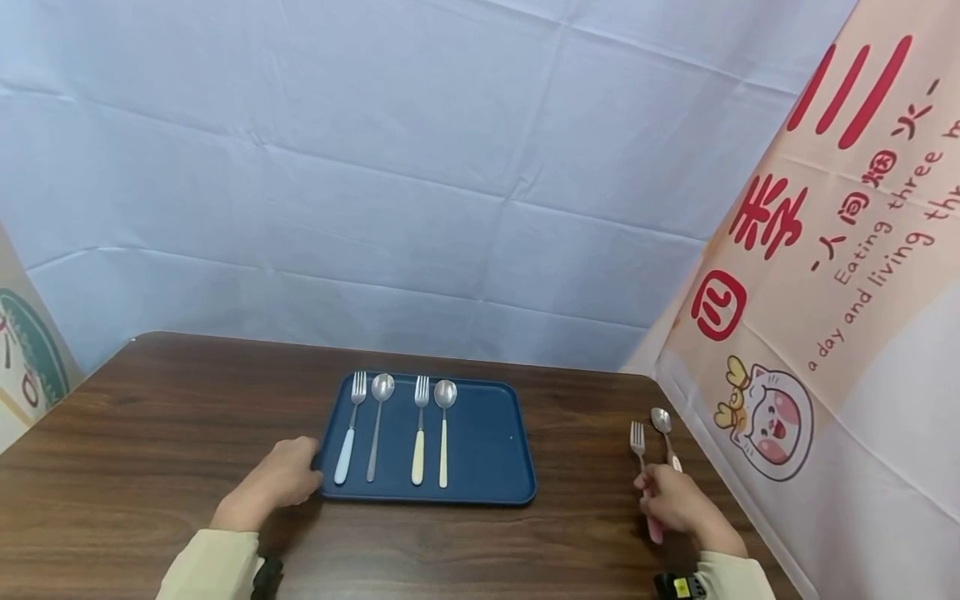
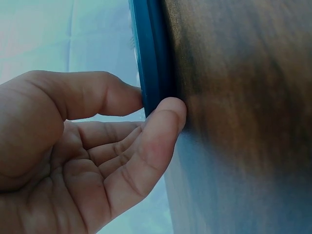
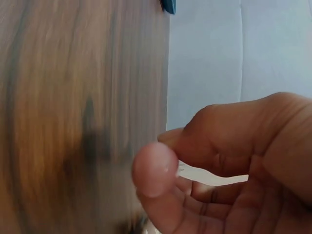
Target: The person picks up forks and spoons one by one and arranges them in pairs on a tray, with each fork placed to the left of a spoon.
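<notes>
A blue tray lies on the table with two forks and two spoons in a row on it. My left hand is at its near left corner. Seen from the left wrist, the thumb and index finger of that hand pinch the tray's rim. Off to the right, my right hand grips a pink-handled fork by its handle, tines pointing away from me. A spoon lies just beyond that hand, its handle partly hidden by the fingers.
On the tray are a blue-handled fork, a plain metal spoon, a cream-handled fork and a cream-handled spoon. The brown wooden table meets a white cloth backdrop behind and a printed cloth at the right.
</notes>
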`<state>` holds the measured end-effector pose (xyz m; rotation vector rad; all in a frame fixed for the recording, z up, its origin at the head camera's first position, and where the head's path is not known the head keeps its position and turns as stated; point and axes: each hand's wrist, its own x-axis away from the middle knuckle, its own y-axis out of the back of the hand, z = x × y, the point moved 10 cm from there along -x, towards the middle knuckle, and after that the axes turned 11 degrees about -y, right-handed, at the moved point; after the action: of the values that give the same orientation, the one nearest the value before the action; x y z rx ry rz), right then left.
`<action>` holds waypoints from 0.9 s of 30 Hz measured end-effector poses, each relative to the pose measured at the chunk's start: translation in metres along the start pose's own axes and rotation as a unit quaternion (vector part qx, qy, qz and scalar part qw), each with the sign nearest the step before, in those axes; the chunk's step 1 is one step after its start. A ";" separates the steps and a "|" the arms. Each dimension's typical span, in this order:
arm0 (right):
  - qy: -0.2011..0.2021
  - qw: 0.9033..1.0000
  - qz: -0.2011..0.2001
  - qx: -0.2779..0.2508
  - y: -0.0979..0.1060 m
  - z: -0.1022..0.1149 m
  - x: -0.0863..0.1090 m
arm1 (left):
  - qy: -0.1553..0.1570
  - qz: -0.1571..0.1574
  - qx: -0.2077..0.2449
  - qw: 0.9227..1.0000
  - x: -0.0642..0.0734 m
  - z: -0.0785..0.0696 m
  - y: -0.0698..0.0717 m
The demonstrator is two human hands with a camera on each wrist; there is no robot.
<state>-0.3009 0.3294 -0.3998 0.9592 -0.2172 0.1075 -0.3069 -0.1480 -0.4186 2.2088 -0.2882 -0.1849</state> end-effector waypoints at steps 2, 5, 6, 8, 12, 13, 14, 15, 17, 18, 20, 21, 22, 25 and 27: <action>0.006 1.000 0.008 -0.001 -0.005 0.007 -0.002 | -0.001 -0.001 -0.001 1.000 0.000 0.000 0.001; 0.021 1.000 0.010 0.012 -0.011 0.016 -0.003 | -0.003 -0.002 0.001 1.000 -0.001 -0.001 0.001; 0.024 1.000 0.010 0.017 -0.013 0.019 -0.004 | -0.004 -0.001 0.001 1.000 -0.001 -0.001 0.001; 0.030 0.999 0.009 0.025 -0.018 0.024 -0.005 | -0.003 0.001 0.001 1.000 -0.001 -0.001 0.001; 0.042 0.998 0.013 0.033 -0.026 0.034 -0.009 | -0.004 0.001 0.003 1.000 0.000 -0.001 0.000; 0.048 0.998 0.012 0.034 -0.028 0.036 -0.010 | -0.006 -0.002 0.003 1.000 0.000 -0.001 0.001; 0.051 0.998 0.011 0.034 -0.029 0.039 -0.010 | -0.007 -0.005 0.003 1.000 0.000 -0.001 0.001; 0.056 0.998 0.009 0.033 -0.030 0.041 -0.010 | -0.009 -0.007 0.003 1.000 0.000 -0.001 0.001; 0.069 0.997 0.004 0.032 -0.032 0.047 -0.010 | -0.010 -0.008 0.005 1.000 0.001 -0.002 0.001; 0.074 0.997 0.005 0.028 -0.033 0.049 -0.010 | -0.010 -0.008 0.006 1.000 0.001 -0.001 0.001; 0.081 0.996 0.006 0.019 -0.035 0.054 -0.011 | -0.008 -0.009 0.005 1.000 0.001 -0.001 0.001; 0.084 0.996 0.007 0.015 -0.036 0.056 -0.011 | -0.009 -0.009 0.005 1.000 0.001 -0.001 0.001; 0.087 0.996 0.009 0.012 -0.038 0.059 -0.011 | -0.008 -0.010 0.006 1.000 0.001 -0.001 0.002; 0.093 0.996 0.009 0.005 -0.040 0.065 -0.011 | -0.012 -0.012 0.003 1.000 0.001 -0.001 0.003; 0.100 0.995 0.011 0.002 -0.043 0.070 -0.011 | -0.009 -0.008 0.001 1.000 0.001 -0.001 0.002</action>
<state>-0.3131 0.2478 -0.3980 0.9425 -0.0419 0.2228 -0.3059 -0.1487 -0.4164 2.2134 -0.2813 -0.2134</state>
